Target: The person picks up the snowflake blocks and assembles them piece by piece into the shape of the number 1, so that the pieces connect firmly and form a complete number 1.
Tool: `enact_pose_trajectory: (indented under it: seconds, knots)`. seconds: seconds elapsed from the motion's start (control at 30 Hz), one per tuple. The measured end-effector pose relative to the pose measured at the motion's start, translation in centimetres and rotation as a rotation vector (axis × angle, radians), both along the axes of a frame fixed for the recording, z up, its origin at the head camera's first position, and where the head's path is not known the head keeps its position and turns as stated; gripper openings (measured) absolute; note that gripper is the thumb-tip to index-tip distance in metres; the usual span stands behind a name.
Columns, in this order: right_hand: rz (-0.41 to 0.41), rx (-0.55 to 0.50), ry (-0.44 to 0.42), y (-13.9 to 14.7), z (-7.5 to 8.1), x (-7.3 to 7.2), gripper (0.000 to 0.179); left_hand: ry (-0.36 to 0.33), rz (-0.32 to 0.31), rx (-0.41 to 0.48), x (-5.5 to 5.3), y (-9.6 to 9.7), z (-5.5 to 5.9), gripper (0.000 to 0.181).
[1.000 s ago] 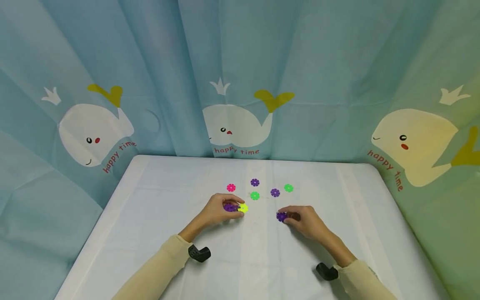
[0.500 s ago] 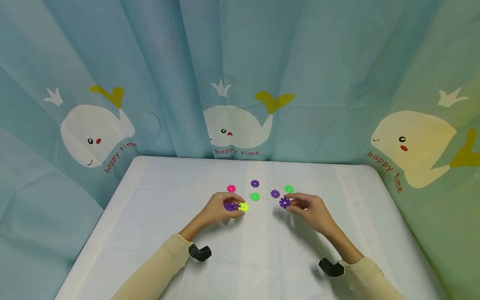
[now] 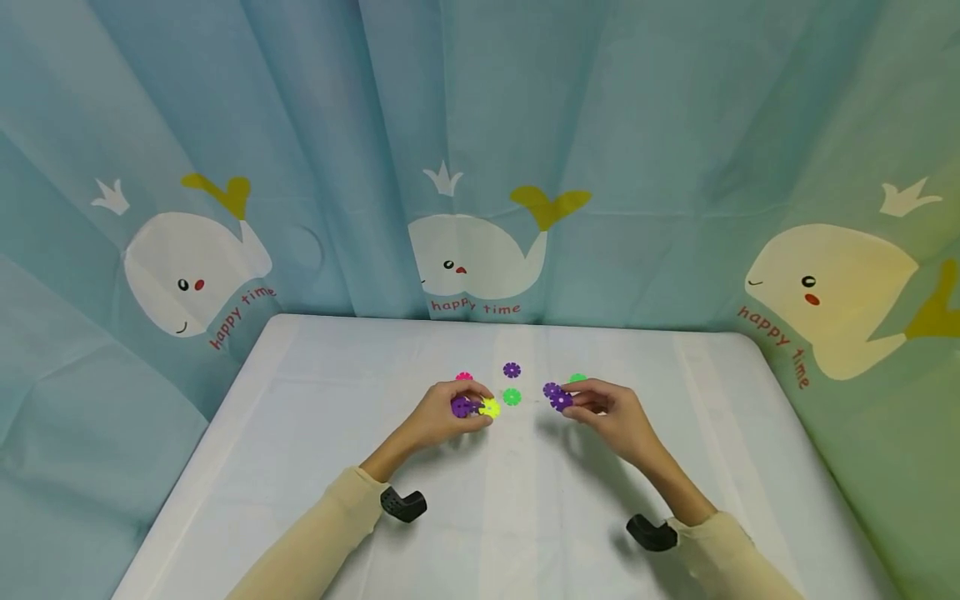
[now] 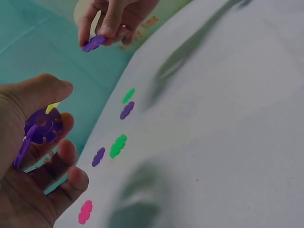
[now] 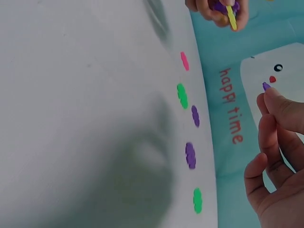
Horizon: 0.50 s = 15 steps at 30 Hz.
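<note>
My left hand [image 3: 438, 417] grips a small joined cluster of flower-shaped snowflake discs above the table. A yellow disc [image 3: 490, 407] sits at its right end and a purple part [image 3: 461, 407] lies within the palm side. The left wrist view shows one purple disc [image 4: 42, 126] facing the camera and another purple piece [image 4: 23, 149] nearly edge-on, slotted to it. Between thumb and fingertips my right hand [image 3: 615, 417] pinches a single purple disc [image 3: 560, 402], raised over its shadow. In the right wrist view, only a small tip of that purple disc [image 5: 266, 86] shows beyond the thumb.
Several loose discs lie flat on the white table [image 3: 337, 358]: a pink one [image 3: 464, 377], partly behind the left hand, two purple [image 3: 512, 370], and two green [image 3: 512, 397]. A blue-green curtain [image 3: 645, 150] with whale prints stands along the table's far edge.
My right hand has lifted the purple disc off the table, moving it up and away, then slightly left. The left hand stays nearly in place with its cluster turned a little.
</note>
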State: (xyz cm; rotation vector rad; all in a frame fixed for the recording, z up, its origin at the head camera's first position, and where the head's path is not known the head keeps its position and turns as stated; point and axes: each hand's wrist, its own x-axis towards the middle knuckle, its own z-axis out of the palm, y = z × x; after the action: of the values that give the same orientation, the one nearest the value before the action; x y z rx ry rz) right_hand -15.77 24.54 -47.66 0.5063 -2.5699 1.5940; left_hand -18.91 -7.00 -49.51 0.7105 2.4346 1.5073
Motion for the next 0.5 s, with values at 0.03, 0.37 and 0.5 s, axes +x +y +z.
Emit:
enact_pose_trajectory:
  seconds: [0.03, 0.37, 0.5]
  knots:
    - [0.007, -0.006, 0.007, -0.2, 0.0, -0.1, 0.025, 0.003, 0.0, -0.003, 0.0, 0.1, 0.1, 0.033]
    - [0.047, -0.037, 0.01, -2.9, 0.2, -0.6, 0.023, 0.016, -0.02, 0.002, -0.2, 0.5, 0.6, 0.033]
    - [0.073, -0.037, 0.019, -4.0, 0.1, -0.7, 0.022, 0.019, -0.039, 0.004, -0.2, 0.6, 0.8, 0.032]
